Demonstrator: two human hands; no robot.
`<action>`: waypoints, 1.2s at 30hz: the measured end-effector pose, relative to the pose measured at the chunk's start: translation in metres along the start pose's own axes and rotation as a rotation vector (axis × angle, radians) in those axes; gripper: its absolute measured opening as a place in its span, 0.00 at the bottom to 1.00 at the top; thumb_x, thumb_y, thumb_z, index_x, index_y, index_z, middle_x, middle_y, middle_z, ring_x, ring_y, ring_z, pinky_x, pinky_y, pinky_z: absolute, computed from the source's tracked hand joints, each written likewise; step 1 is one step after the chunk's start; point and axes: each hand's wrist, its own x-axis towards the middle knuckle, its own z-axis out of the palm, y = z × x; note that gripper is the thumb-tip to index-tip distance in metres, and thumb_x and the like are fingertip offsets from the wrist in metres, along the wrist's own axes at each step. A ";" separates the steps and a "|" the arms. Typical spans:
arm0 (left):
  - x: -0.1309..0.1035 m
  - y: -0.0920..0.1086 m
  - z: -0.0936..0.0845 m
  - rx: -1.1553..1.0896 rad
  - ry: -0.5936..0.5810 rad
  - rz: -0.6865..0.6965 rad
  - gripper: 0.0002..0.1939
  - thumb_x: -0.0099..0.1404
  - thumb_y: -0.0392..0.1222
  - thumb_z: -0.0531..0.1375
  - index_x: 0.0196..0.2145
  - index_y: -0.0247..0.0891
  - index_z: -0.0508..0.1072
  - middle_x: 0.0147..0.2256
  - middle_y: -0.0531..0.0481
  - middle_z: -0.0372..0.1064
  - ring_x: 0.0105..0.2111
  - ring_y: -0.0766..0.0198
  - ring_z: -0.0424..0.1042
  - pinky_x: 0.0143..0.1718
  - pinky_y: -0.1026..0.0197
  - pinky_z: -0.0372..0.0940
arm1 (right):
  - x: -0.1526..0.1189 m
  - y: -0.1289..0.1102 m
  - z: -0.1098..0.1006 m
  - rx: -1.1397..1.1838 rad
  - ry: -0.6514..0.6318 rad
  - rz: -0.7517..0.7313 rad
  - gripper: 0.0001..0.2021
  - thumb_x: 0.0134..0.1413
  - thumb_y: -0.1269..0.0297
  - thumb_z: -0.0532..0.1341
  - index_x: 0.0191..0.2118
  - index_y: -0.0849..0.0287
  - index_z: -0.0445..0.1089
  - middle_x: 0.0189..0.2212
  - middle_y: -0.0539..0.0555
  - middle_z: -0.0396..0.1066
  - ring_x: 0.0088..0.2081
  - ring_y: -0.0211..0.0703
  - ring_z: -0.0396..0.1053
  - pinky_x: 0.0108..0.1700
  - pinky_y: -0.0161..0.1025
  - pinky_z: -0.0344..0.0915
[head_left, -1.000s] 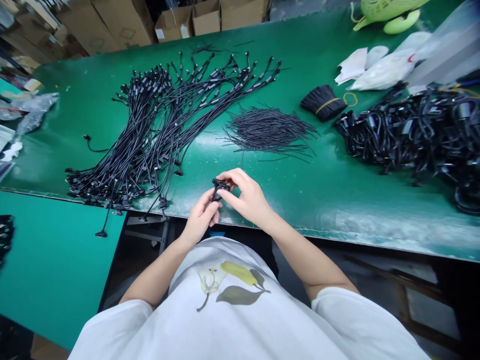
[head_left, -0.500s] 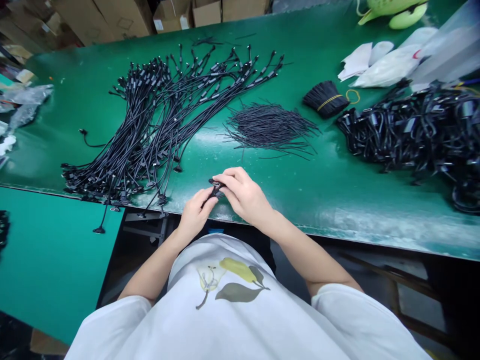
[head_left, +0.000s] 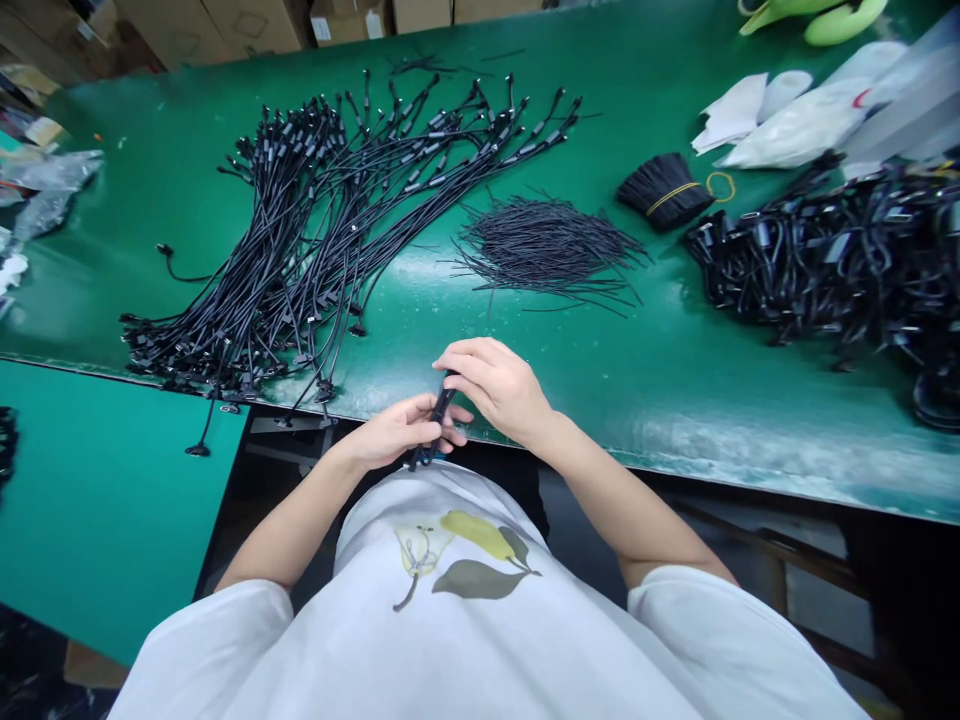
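A folded black cable (head_left: pixel 441 408) is between my two hands at the table's front edge, standing nearly upright in view. My left hand (head_left: pixel 405 428) grips its middle between thumb and fingers, with the cable's lower loop hanging below. At the cable's upper end, the fingers of my right hand (head_left: pixel 499 388) are closed on it; the connector there is mostly hidden. Beyond my hands lies a loose heap of thin black twist ties (head_left: pixel 551 245). To the left, a large spread of black cables (head_left: pixel 277 250) with connectors at both ends covers the table.
A bundle of black ties (head_left: pixel 666 192) held by a yellow band lies right of the heap. Coiled black cables (head_left: pixel 840 260) are piled at the right. White plastic bags (head_left: pixel 799 125) sit behind them. Cardboard boxes (head_left: pixel 255 25) stand past the green table's (head_left: pixel 645 380) far edge.
The folded cable has turned more upright and sits lower, nearer my body. My left hand has opened its fingers out behind it, while my right hand has stayed at the upper end.
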 end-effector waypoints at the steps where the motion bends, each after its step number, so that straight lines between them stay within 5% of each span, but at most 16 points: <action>1: 0.000 -0.002 0.000 -0.053 0.022 0.007 0.23 0.56 0.52 0.67 0.44 0.36 0.70 0.47 0.40 0.71 0.38 0.59 0.75 0.38 0.60 0.68 | 0.000 -0.001 -0.002 -0.008 -0.003 -0.013 0.11 0.66 0.62 0.52 0.44 0.59 0.71 0.40 0.57 0.72 0.41 0.42 0.68 0.45 0.40 0.64; 6: 0.002 -0.011 0.008 -0.024 0.097 0.073 0.22 0.62 0.51 0.63 0.48 0.37 0.64 0.25 0.56 0.68 0.16 0.76 0.60 0.21 0.70 0.54 | 0.004 -0.008 -0.008 -0.236 -0.043 0.010 0.14 0.65 0.56 0.53 0.41 0.59 0.72 0.30 0.54 0.72 0.34 0.43 0.65 0.39 0.40 0.59; 11: 0.006 -0.010 0.019 -0.063 0.088 0.133 0.23 0.66 0.56 0.56 0.50 0.36 0.66 0.25 0.56 0.60 0.21 0.73 0.57 0.24 0.67 0.53 | 0.011 -0.013 -0.005 -0.364 -0.094 0.368 0.14 0.66 0.58 0.51 0.40 0.59 0.71 0.23 0.52 0.68 0.29 0.42 0.63 0.32 0.37 0.53; 16: 0.009 -0.006 0.026 -0.167 0.102 0.119 0.23 0.61 0.52 0.63 0.48 0.36 0.67 0.29 0.54 0.60 0.23 0.72 0.58 0.25 0.68 0.57 | 0.020 -0.013 0.000 -0.414 -0.132 0.402 0.15 0.66 0.56 0.49 0.37 0.59 0.69 0.28 0.55 0.69 0.33 0.45 0.63 0.35 0.39 0.55; 19: 0.009 -0.003 0.030 -0.215 0.126 0.033 0.20 0.62 0.51 0.62 0.48 0.38 0.65 0.26 0.57 0.55 0.19 0.75 0.51 0.17 0.73 0.47 | 0.024 -0.010 0.000 -0.134 -0.143 0.405 0.13 0.66 0.62 0.48 0.37 0.59 0.67 0.34 0.56 0.70 0.37 0.44 0.65 0.40 0.39 0.59; 22: 0.010 -0.001 0.034 -0.263 0.146 -0.020 0.16 0.64 0.50 0.60 0.44 0.39 0.65 0.25 0.59 0.53 0.18 0.76 0.48 0.15 0.75 0.43 | 0.024 -0.007 0.001 0.432 -0.162 0.484 0.11 0.65 0.66 0.47 0.39 0.58 0.65 0.29 0.50 0.68 0.29 0.36 0.65 0.35 0.35 0.62; 25: 0.009 0.000 0.036 -0.354 0.132 -0.050 0.17 0.63 0.50 0.61 0.45 0.38 0.67 0.26 0.57 0.54 0.19 0.75 0.52 0.14 0.75 0.46 | 0.019 -0.004 0.005 0.764 0.030 0.579 0.08 0.64 0.65 0.48 0.42 0.57 0.62 0.26 0.45 0.63 0.22 0.31 0.62 0.28 0.32 0.62; 28: 0.009 -0.001 0.039 -0.421 0.097 -0.135 0.18 0.62 0.51 0.62 0.42 0.33 0.69 0.25 0.58 0.52 0.18 0.76 0.48 0.13 0.75 0.44 | 0.014 0.001 0.011 0.878 0.211 0.583 0.06 0.63 0.63 0.51 0.42 0.56 0.61 0.28 0.45 0.62 0.20 0.29 0.60 0.25 0.31 0.61; 31: 0.018 -0.004 0.043 -0.443 0.182 -0.158 0.22 0.59 0.58 0.63 0.31 0.33 0.67 0.20 0.62 0.43 0.15 0.77 0.39 0.12 0.74 0.39 | 0.009 0.009 0.015 0.932 0.231 0.582 0.08 0.62 0.59 0.54 0.43 0.56 0.61 0.33 0.48 0.64 0.23 0.30 0.63 0.30 0.33 0.66; 36: 0.044 -0.006 0.048 -0.275 0.416 0.062 0.23 0.57 0.60 0.63 0.30 0.36 0.64 0.19 0.63 0.42 0.15 0.77 0.38 0.13 0.73 0.38 | -0.019 0.013 0.019 0.858 0.342 0.749 0.23 0.63 0.48 0.51 0.57 0.55 0.56 0.56 0.61 0.61 0.50 0.41 0.67 0.52 0.43 0.66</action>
